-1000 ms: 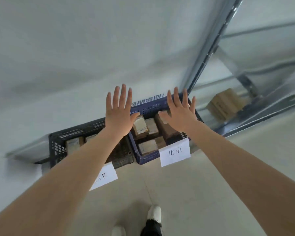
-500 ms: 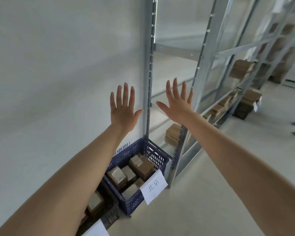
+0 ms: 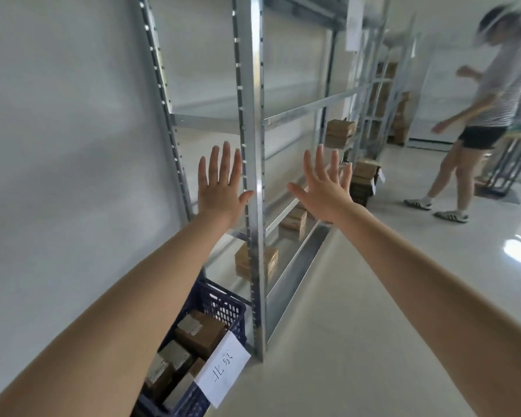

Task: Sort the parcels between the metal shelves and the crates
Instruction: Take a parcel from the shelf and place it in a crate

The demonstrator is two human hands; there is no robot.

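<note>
Parcels sat sorted in a labelled crate beside the metal shelves; both hands, left and right, hovered spread and empty.

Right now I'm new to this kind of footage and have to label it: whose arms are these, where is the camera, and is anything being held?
There is no machine here. One camera is worn on a person's head and looks forward and down, so the two bare arms are that person's own. The left hand and right hand are raised with fingers spread, and neither holds anything. Ahead stands a metal shelf rack, with brown parcels on its lowest shelf. At the lower left, on the floor, a blue crate holds cardboard boxes and carries a white paper label. Another person is at the far right.
</note>
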